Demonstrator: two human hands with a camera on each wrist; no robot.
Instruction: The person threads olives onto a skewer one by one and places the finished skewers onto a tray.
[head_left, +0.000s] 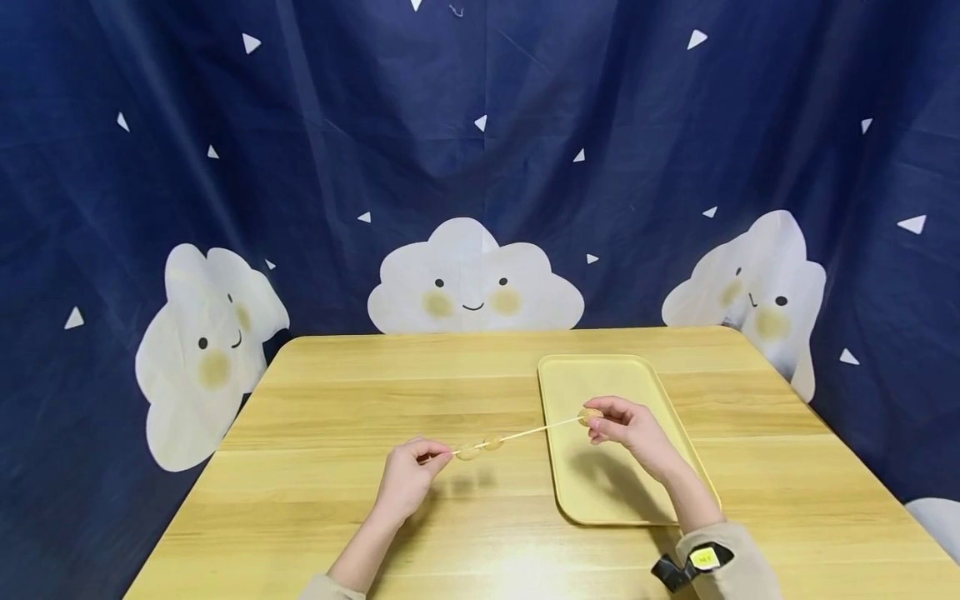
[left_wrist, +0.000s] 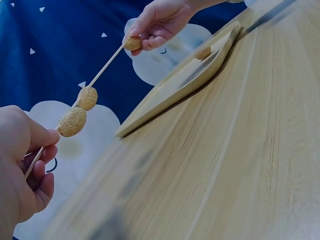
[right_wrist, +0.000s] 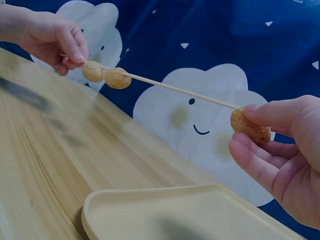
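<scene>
My left hand (head_left: 405, 482) pinches one end of a thin wooden skewer (head_left: 534, 432) between thumb and fingers. Two brown, wrinkled fried balls (left_wrist: 72, 122) are threaded side by side on the stick close to that hand. At the other end, my right hand (head_left: 633, 433) holds a third ball (right_wrist: 245, 125) between thumb and fingertips, against the skewer's tip. Whether the tip has pierced this ball cannot be told. The skewer is held above the table, slanting up to the right in the head view.
A pale yellow rectangular tray (head_left: 600, 379) lies under my right hand on the wooden table (head_left: 315, 517). One more brown ball (left_wrist: 202, 53) sits in it, seen in the left wrist view. A dark blue curtain (head_left: 420, 100) with clouds hangs behind the table.
</scene>
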